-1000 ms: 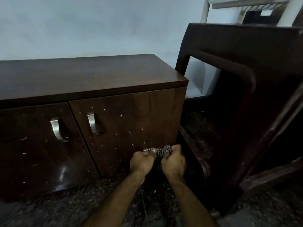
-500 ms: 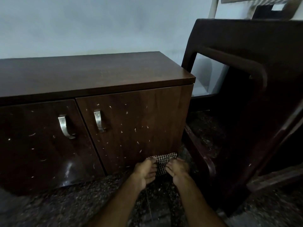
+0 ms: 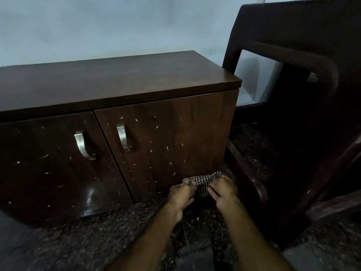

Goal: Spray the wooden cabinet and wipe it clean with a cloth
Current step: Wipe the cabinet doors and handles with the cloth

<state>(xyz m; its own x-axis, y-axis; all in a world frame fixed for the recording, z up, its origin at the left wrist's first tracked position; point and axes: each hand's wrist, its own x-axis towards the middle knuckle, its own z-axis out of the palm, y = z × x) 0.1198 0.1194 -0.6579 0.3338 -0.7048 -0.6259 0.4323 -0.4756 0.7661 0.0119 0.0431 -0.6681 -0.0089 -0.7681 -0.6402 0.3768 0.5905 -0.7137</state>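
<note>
Filling the left and centre of the frame, a low wooden cabinet (image 3: 121, 106) in dark brown, two doors shut, each with a curved metal handle (image 3: 123, 138); both door fronts flecked with pale specks. At right, a dark wooden chair (image 3: 304, 98), its top cut off by the frame edge. Below, a speckled stone floor (image 3: 82, 237). At lower centre, two bare forearms reaching in from the bottom edge. Left hand (image 3: 180, 195) and right hand (image 3: 224, 191) side by side near the lower right corner of the right door, fingers curled and pinching a small black-and-white checked cloth (image 3: 202, 181), bunched between them. Whether the cloth touches the door: impossible to tell. Likely risks: with so little cloth spread out, a wipe may only push the specks about or drop them onto the floor; knuckles may knock the chair arm just to the right. No spray bottle in view, so hard to judge whether the doors are wet. Fingertips mostly hidden under the cloth; dim light and blur obscuring the chair's lower parts.
</note>
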